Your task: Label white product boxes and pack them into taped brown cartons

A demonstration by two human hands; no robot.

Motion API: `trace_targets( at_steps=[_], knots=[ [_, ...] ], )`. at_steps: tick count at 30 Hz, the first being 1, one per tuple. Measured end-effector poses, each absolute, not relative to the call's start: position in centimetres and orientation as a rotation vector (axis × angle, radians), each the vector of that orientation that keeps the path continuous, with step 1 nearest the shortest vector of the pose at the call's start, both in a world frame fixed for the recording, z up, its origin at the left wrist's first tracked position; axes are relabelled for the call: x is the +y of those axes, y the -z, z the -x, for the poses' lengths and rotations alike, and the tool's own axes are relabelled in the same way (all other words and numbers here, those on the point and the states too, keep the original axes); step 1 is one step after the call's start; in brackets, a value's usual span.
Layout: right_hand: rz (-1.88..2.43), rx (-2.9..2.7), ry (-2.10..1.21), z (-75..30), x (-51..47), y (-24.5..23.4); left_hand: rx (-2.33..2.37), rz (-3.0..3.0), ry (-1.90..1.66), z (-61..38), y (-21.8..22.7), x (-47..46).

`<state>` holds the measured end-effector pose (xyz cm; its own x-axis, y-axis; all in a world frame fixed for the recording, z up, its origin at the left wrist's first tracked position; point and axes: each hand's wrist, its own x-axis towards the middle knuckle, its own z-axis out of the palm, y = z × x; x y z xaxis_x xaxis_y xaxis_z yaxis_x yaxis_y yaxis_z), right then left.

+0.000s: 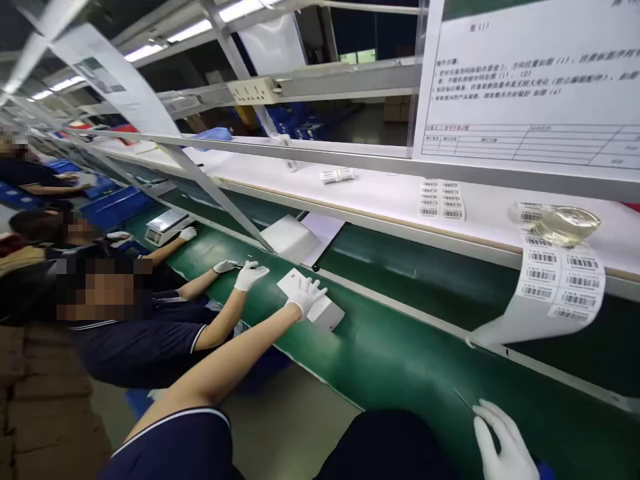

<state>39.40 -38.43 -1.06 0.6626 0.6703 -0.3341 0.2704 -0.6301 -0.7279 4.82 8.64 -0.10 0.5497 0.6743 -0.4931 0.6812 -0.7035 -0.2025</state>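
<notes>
A: Left hand (306,295)?
B: Gloved, arm stretched far out, fingers spread flat on top of the white box (314,303). Grip apart, only pressing, not clamped.
A: Box location?
B: On the green conveyor belt (400,360), close to its near edge, just beside a co-worker's gloved hand (250,275).
A: Right hand (503,443)?
B: Gloved, at the belt's near edge, bottom right. Fingers loosely apart, holding nothing.
A: Anything else?
B: Barcode label strip (555,283) hanging over the far rail, glass dish (567,225) on the white shelf (380,190) above it, scale (167,225) further down the belt.
</notes>
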Motion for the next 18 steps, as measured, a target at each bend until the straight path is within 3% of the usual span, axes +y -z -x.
trace_targets(
  at_steps=[5,10,18],
  knots=[
    [2.127,-0.677,-0.81,-38.8,-37.5,-0.5,0.492,-2.929,0.702,-8.3,2.5,7.0],
    [2.017,-0.603,-0.975,-38.7,-36.9,-1.8,0.407,-2.798,0.423,-18.7,5.5,-4.3],
    [2.097,-0.65,-1.069,-40.3,-36.4,-2.3,0.315,-2.628,0.357,-29.7,8.5,-21.7]
  ],
)
